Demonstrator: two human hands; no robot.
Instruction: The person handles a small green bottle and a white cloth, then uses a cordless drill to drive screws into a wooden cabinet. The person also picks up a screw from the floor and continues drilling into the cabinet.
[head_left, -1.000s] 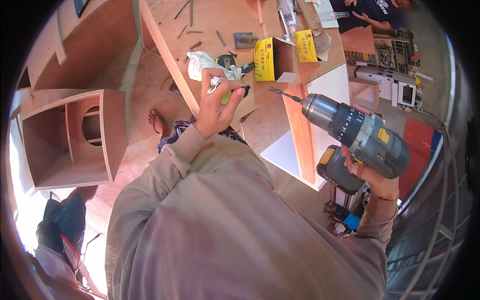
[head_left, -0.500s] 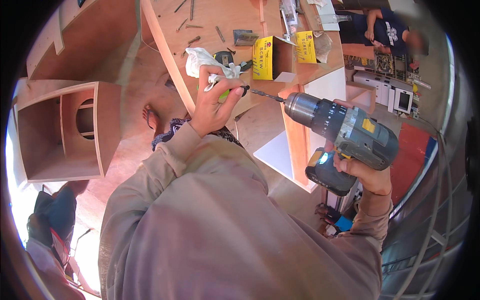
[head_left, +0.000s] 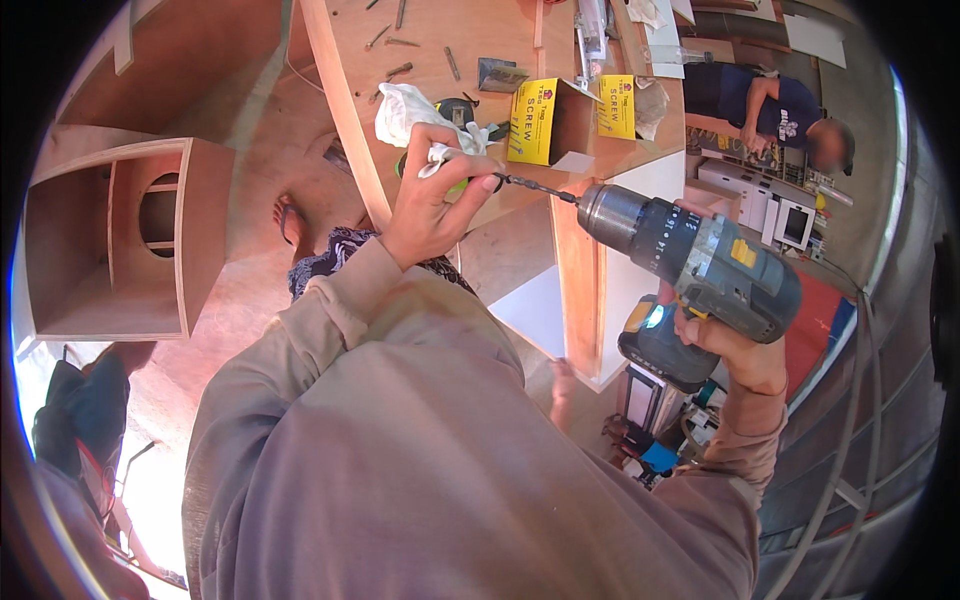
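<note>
"What's beside the table (head_left: pixel 490 30)?"
"A drill (head_left: pixel 690 250), gripped in the right hand (head_left: pixel 738 350)."
"And the left hand (head_left: pixel 432 208)?"
"Curled at the table's edge, white cloth (head_left: pixel 405 113) against it, the bit (head_left: pixel 540 188) meeting a small dark piece (head_left: pixel 498 181) it apparently pinches."

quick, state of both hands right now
Left hand: closed, holding crumpled white material and a small dark piece.
Right hand: closed, holding a cordless drill.

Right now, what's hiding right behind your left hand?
Crumpled white material and a bit of something lime-green show behind the left hand. It covers the rest, so I can't tell what the green thing is.
</note>
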